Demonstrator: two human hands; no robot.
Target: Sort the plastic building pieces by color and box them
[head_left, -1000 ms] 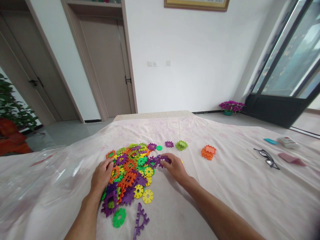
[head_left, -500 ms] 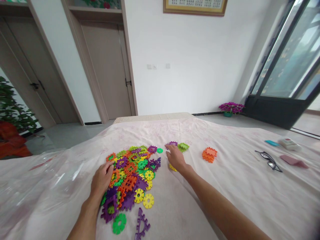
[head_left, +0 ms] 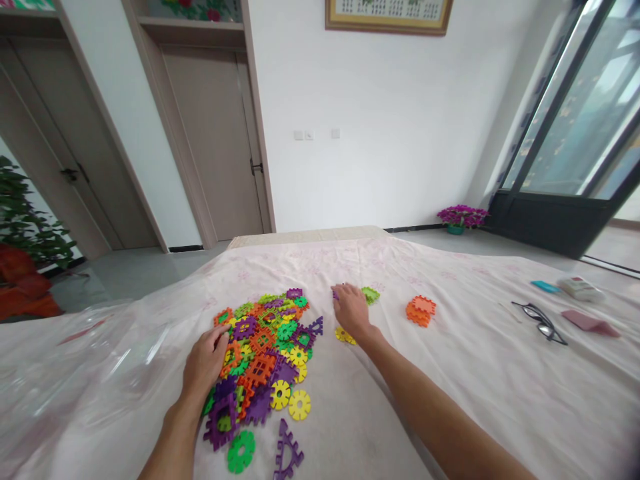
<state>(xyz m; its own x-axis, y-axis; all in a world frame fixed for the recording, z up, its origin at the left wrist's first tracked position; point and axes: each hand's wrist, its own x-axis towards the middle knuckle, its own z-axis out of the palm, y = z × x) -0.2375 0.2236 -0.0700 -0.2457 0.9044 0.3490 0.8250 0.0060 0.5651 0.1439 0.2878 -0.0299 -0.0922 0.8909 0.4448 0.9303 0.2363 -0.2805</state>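
Dark characters [head_left: 370,9] run in rows across a framed picture [head_left: 387,30] on the wall [head_left: 390,120] beyond the right hand [head_left: 351,310], too small to read. Far right of that hand, a reddish mark [head_left: 577,280] on a white pack [head_left: 583,291] is illegible, as is a red patch [head_left: 83,331] on clear plastic [head_left: 125,360] left of the left hand [head_left: 205,355].

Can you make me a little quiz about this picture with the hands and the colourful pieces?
1. True or false: the left hand is at the left edge of the pile of pieces.
2. Which is nearer the glasses: the left hand or the right hand?
3. What colour are the overlapping pieces closest to the glasses?

Key: 1. True. 2. The right hand. 3. Orange.
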